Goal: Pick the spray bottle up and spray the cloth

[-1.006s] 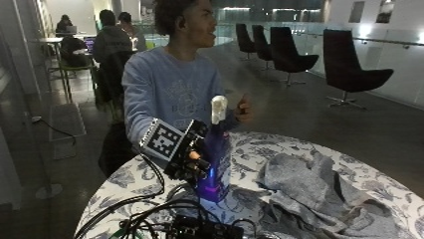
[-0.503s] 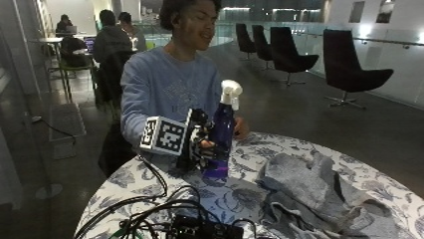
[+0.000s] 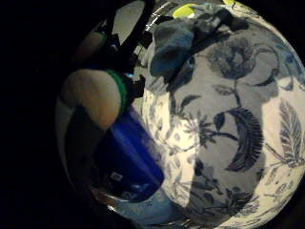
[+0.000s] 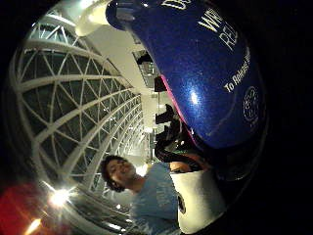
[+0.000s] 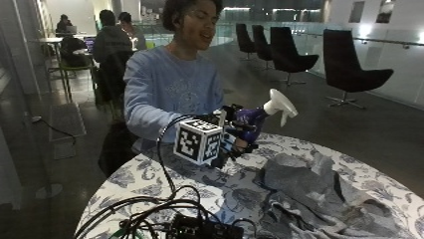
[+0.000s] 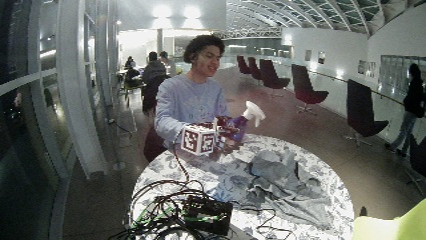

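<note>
Spray bottle [image 5: 255, 119], upright on the table [image 5: 165, 172] half a second ago, is now lifted and tilted, white nozzle toward the grey cloth [image 5: 311, 184] at 4 o'clock; the right hand [image 5: 232, 134] grips its blue body. Spraying looks next.

1. We count one spray bottle [image 5: 255, 124], blue with a white trigger head.
2. We count one grey cloth [image 5: 311, 191], crumpled.
3. We count one round bench [image 5: 152, 174] under a floral cover.
4. We count one black electronics box [image 5: 202, 230] among cables.
</note>
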`<state>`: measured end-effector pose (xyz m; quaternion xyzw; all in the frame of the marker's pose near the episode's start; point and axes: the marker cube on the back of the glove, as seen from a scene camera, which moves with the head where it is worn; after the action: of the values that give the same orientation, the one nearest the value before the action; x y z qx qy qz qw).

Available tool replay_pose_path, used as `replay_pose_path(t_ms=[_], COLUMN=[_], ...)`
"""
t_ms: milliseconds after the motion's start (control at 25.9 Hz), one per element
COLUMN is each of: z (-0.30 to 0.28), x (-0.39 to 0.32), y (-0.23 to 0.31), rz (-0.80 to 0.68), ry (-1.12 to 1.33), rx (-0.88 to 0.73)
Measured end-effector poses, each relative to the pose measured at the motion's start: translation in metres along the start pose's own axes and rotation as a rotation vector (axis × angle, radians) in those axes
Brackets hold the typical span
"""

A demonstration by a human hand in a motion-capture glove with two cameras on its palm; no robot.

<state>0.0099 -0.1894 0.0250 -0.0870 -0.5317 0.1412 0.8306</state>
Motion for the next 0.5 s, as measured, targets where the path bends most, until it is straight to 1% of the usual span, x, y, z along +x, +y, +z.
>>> replay_pose_path(t_ms=[271,387,503], z=[0.009,0.013,0.019], x=[0.001,0.0,-0.001], y=[-0.015,-0.014,-0.014], rz=[0.143,0.172,0.17], ry=[-0.038,-0.04,-0.051], rx=[-0.036,-0.036,-0.037])
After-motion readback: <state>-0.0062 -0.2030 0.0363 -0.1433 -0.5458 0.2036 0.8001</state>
